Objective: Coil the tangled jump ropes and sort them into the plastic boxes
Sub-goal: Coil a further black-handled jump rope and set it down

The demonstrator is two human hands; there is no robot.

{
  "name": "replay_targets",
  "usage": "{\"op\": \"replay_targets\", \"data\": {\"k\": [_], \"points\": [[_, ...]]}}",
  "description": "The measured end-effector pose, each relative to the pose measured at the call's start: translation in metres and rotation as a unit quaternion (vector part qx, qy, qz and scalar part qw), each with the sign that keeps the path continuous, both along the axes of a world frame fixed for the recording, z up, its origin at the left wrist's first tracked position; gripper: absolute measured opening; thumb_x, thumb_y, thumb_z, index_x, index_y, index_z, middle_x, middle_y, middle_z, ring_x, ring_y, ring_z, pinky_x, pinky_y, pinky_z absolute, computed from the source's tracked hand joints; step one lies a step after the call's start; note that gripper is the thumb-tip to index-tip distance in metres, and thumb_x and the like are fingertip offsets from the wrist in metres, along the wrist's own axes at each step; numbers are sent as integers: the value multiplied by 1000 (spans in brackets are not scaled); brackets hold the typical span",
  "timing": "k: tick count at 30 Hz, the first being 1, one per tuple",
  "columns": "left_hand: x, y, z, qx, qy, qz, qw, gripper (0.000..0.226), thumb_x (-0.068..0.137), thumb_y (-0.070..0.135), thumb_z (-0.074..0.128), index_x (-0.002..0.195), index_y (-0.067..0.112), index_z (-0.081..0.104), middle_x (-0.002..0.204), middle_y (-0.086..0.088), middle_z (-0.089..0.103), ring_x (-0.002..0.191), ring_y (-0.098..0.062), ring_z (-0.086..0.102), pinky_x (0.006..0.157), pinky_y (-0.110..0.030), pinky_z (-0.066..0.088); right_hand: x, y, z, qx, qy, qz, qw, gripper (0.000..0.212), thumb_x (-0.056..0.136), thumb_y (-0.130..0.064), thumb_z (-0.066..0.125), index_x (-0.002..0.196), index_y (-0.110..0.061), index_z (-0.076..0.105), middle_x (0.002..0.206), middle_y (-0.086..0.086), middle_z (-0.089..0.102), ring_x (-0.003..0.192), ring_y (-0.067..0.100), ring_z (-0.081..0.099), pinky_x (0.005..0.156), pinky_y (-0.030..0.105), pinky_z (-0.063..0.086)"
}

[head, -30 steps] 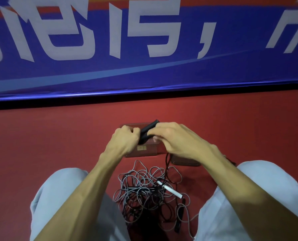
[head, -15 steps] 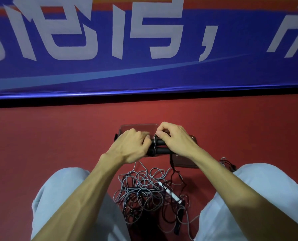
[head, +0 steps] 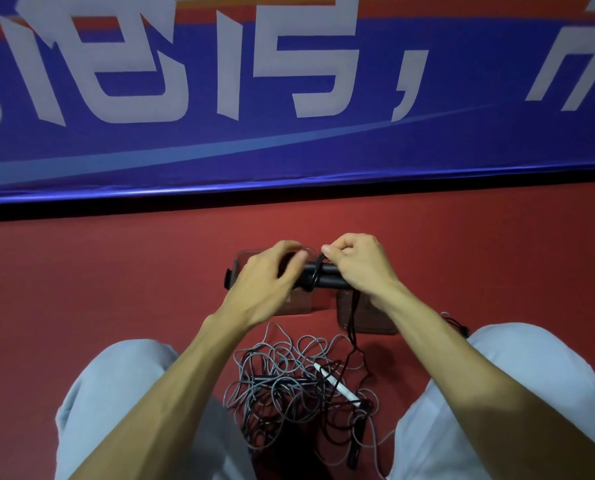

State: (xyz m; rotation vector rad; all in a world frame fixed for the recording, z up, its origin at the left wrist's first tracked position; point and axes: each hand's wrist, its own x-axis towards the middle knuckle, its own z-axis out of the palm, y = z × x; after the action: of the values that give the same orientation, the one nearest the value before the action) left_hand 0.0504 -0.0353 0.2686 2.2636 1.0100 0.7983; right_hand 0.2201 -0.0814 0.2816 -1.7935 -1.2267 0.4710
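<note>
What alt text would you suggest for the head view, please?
A person's left hand and right hand grip paired black handles above clear plastic boxes on a red floor, the right pinching black cord wound round them. Tangled ropes lie between the knees.

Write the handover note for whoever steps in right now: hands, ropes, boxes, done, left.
Left hand: grips the left end of the black handles, which lie side by side.
Right hand: pinches the black cord looped round the handles; its tail hangs down to the pile.
Boxes: two clear ones on the floor under the hands, left box and right box; no coiled rope shows in either.
Pile: grey and black ropes tangled, white handle in it.
Done: a few wraps on the black rope.
Left: finish the wrap, box it, then coil and box the rest.
</note>
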Motion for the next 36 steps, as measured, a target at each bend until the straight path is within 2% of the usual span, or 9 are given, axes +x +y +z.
{"op": "replay_targets", "data": {"k": [3,8,13,15,18,24,30,33,36], "points": [[-3,-4,-5,56,73,-73,993,68,79,63,64,131,22,49,112,10,52,104,-9,48,89,-24,38,3,2,-3,-24,41,-17,999,26,87,-27,70,63,-19,63,67,-2,65,69,14,57,67,25,42],[-4,-6,-4,128,75,-69,987,40,74,32,73,108,18,56,94,5,58,84,-14,51,74,-27,41,1,-3,1,-49,84,-2,995,25,88,-24,68,74,-4,68,63,-9,59,66,8,55,67,25,41],[-14,-3,10,-87,21,-105,990,30,68,28,62,98,30,60,80,1,65,63,-10,55,61,-31,47,14,-9,12,-122,211,89,966,28,80,-38,75,78,-10,71,73,1,70,72,26,68,74,32,53],[-19,-1,14,-179,-46,-120,975,36,67,27,61,103,30,59,79,5,67,63,-8,56,57,-22,44,18,-10,16,-111,311,72,941,32,82,-44,71,73,-13,67,69,0,65,59,14,62,59,22,49],[-16,-2,19,-306,-178,-116,928,43,83,14,60,124,28,51,96,-9,69,69,-18,60,52,-18,44,16,-8,21,-48,448,96,888,27,98,-24,50,75,-13,60,68,5,54,48,11,46,36,19,34],[-12,-4,26,-356,-312,-79,877,37,101,22,47,134,38,48,89,-8,71,53,-15,54,51,-22,47,6,-10,18,-119,289,238,920,20,98,-20,53,92,-3,63,77,10,62,57,11,51,45,17,39],[-7,8,11,-302,-286,37,909,16,104,20,42,91,16,50,81,-13,62,49,-15,50,58,-32,42,8,-17,12,-295,-46,287,910,10,94,-15,61,102,-13,55,61,-3,65,63,16,66,62,34,45],[-7,20,-3,-233,-212,92,945,16,102,31,45,90,20,46,87,-14,64,63,-19,56,60,-36,44,10,-17,12,-266,-200,278,901,14,93,-16,61,105,-19,56,69,-5,66,62,6,62,69,34,50],[-13,30,-12,-189,-139,106,966,22,96,45,51,91,25,45,93,-15,70,73,-27,63,64,-41,46,13,-18,15,-194,-222,266,918,10,95,-11,54,100,-18,58,72,-11,63,55,-12,54,59,17,49]]}}
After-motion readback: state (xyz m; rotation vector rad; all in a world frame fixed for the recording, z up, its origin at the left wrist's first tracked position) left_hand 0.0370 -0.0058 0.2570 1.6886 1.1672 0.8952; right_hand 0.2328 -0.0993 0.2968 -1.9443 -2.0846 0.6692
